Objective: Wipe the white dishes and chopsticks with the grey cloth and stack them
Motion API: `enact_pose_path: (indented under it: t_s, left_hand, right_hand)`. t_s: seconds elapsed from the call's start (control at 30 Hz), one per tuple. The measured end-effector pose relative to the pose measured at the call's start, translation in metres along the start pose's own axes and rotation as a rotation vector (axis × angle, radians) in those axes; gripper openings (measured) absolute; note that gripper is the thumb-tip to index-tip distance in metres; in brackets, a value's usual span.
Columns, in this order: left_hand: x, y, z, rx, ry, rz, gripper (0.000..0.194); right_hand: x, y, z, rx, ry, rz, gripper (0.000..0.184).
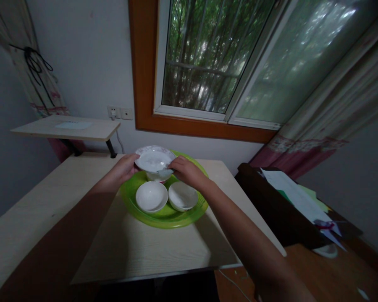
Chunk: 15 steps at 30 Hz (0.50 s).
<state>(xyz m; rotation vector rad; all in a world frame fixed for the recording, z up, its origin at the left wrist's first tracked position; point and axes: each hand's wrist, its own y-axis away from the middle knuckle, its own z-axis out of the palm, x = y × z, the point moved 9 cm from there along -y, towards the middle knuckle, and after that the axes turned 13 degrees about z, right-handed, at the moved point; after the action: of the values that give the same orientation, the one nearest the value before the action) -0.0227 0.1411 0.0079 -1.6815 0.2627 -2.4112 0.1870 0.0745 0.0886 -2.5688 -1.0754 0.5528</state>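
Note:
My left hand [128,166] is closed on the left rim of a white dish [154,158] with a patterned edge, held tilted over the green basin [166,224]. At the dish's right rim, my right hand [185,168] is closed around a small pale grey, spoon-shaped thing [165,172]; its exact kind is unclear. Below the dish a white bowl [156,177] is mostly hidden. Nearer to me in the basin sit two more white bowls side by side, a left bowl [151,197] and a right bowl [183,196], both upright.
The basin rests on a light wooden table [164,251]. A raised shelf [69,127] with a paper on it stands at the back left. To the right, a dark brown piece of furniture [271,209] carries papers [297,195]. A window [208,63] is behind.

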Motion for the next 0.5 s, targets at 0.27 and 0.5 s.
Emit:
enact_pose_path:
  t_s: [0.27,0.5]
  left_hand:
    - [0.000,0.007,0.000,0.024,-0.124,0.051,0.037]
    - [0.001,0.014,0.019,-0.068,-0.173,0.077,0.048]
  right_hand:
    - [0.056,0.017,-0.049,0.299,-0.196,0.367,0.032]
    - [0.072,0.004,-0.058,0.634,-0.366,0.602,0.028]
